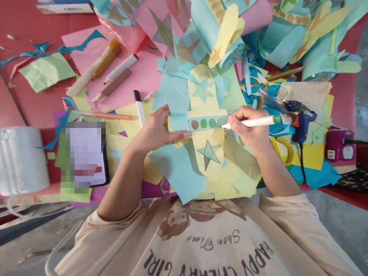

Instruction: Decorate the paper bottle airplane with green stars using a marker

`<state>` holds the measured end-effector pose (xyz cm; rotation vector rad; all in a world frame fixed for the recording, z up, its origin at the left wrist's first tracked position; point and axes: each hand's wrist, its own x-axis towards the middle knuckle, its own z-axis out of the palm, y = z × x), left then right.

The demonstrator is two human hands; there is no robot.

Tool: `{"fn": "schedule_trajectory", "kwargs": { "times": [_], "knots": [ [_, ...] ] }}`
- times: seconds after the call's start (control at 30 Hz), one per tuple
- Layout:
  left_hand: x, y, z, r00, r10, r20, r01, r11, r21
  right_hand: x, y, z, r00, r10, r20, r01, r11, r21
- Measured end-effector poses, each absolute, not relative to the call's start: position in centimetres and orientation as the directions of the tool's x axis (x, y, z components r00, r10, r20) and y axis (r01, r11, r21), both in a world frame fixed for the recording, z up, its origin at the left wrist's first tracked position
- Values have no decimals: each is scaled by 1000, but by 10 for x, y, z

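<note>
My right hand (248, 126) grips a white marker (258, 122) with a green end; its tip rests at the right end of a pale blue strip (213, 123). One brown dot, two green dots and a paler circle mark the strip. That strip runs along a light blue and yellow paper roll (178, 123) lying crosswise. My left hand (152, 128) curls round the roll's left end, with the thumb along its near side. A yellow paper strip with rounded ends (214, 153) passes beneath the roll, bearing a blue-grey star (209, 153) on its near part.
Several markers (115, 82) lie on pink paper at the left. A phone (86, 157) and white case (24, 161) sit near my left arm. To the right are a blue glue gun (303, 124), yellow-handled scissors (283, 149) and a purple box (340, 145). Decorated paper-covered cylinders (215, 32) stand behind.
</note>
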<state>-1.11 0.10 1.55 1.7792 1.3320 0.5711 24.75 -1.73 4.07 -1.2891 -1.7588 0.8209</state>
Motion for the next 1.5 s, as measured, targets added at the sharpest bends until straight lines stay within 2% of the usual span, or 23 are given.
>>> {"fn": "schedule_trajectory", "kwargs": {
  "times": [0.2, 0.63, 1.03, 1.5],
  "knots": [
    [-12, 1, 16, 342, 935, -92, 560, -124, 819, 248, -17, 41, -102, 974, 201, 421, 225, -879],
    [-12, 2, 13, 361, 930, -71, 531, -142, 835, 244, -18, 36, -6, 969, 246, 433, 224, -873],
    [-12, 2, 13, 352, 934, -68, 546, -146, 825, 242, -18, 36, -33, 963, 268, 468, 252, -847],
    [-10, 1, 18, 347, 932, -103, 547, -112, 830, 245, -18, 40, -124, 967, 224, 472, 256, -844]
  ]
}}
